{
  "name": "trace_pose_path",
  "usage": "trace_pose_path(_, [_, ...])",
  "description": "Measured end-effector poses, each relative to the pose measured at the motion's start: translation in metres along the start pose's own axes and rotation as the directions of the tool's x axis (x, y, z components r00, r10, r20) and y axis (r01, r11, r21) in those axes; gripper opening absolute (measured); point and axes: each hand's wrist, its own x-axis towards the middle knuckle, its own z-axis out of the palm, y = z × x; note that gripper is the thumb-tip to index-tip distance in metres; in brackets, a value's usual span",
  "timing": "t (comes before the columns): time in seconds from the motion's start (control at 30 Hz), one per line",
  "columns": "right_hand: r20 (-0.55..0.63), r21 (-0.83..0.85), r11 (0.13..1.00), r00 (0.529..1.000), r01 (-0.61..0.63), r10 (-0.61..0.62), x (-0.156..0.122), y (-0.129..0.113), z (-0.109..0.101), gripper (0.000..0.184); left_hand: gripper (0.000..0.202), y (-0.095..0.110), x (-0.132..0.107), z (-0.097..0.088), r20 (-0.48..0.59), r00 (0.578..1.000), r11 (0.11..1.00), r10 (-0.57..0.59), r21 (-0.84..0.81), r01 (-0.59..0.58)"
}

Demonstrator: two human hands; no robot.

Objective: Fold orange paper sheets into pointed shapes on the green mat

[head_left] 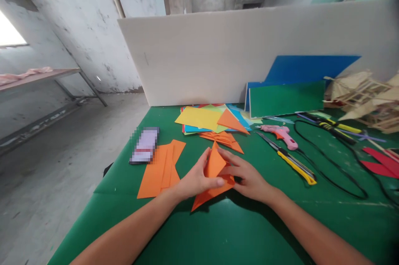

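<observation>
A folded orange paper piece (213,173) lies on the green table cover (224,236) between both hands. My left hand (195,179) pinches its left side, thumb on top and fingers behind the raised flap. My right hand (247,175) presses on its right part with fingers laid over the fold. The paper's pointed tail sticks out toward me under my left hand.
Flat orange sheets (160,169) and a phone (145,145) lie to the left. Behind are folded orange pieces (222,139), a coloured paper stack (205,118), a pink glue gun (280,134), a yellow utility knife (294,162), a black cable (336,173) and a white board (249,48).
</observation>
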Motion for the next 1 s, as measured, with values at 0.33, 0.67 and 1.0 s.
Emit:
trace_pose_path(0.33, [0.046,0.138,0.99,0.999,-0.01,0.004,0.0,0.0,-0.002,0.03,0.081,0.009,-0.006,-0.018,-0.28,0.936,0.971,-0.215,-0.162,0.174])
trace_pose_path(0.67, [-0.026,0.359,0.931,0.996,-0.066,0.08,0.001,-0.004,-0.015,0.021,0.033,0.016,-0.001,-0.061,-0.103,0.978,0.98,-0.181,0.064,0.188])
trace_pose_path(1.0, [-0.019,0.215,0.974,0.997,-0.069,0.075,-0.001,0.009,-0.012,0.026,0.05,0.027,-0.009,-0.063,0.132,0.948,0.951,-0.29,0.148,0.27])
